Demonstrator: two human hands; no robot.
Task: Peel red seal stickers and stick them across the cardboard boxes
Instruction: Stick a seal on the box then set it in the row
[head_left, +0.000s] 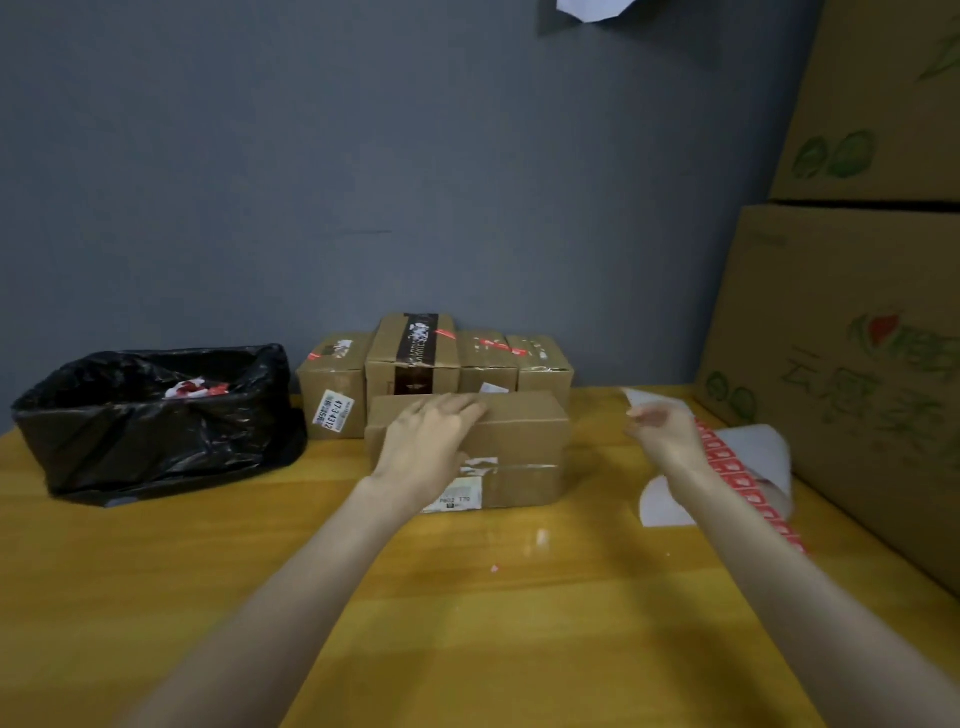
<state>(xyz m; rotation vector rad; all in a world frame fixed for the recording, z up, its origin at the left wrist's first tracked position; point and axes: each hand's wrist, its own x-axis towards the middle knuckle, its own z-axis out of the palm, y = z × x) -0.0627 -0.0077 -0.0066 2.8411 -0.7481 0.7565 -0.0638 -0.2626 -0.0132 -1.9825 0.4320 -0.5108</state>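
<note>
**Entry: sealing station, 1 box in hand**

1. Front box (519, 441): on the surface (467, 623), centre, just in front of the back row. Clear tape and a white label show on its near face; no red seal is visible on it.
2. Left hand (436, 431): flat on top of the front box, fingers straight, gripping nothing.
3. Right hand (660, 428): fingers curled at the raised white corner of the sticker sheet, apparently pinching it. Blur hides whether a seal is already lifted.
4. Sticker sheet (737, 467): white backing carrying a strip of red seals, lying right of the front box and beside the large cartons (857, 364).
5. Back row (415, 358): 4 boxes against the wall, several bearing red seals.
6. Black bag (156, 426): far left, holding red and white scraps.

**Handling note (judgement):** The step appears to be peeling 1 seal for the front box.
- Keep the left hand's weight on the box so it cannot slide.
- Start the seal from 1 corner and draw it back low and slow, since thin stickers tear or curl onto themselves.
- Hold it by the edge only.
- Lay it across the taped seam, middle first, then smooth outward to both ends.
</note>
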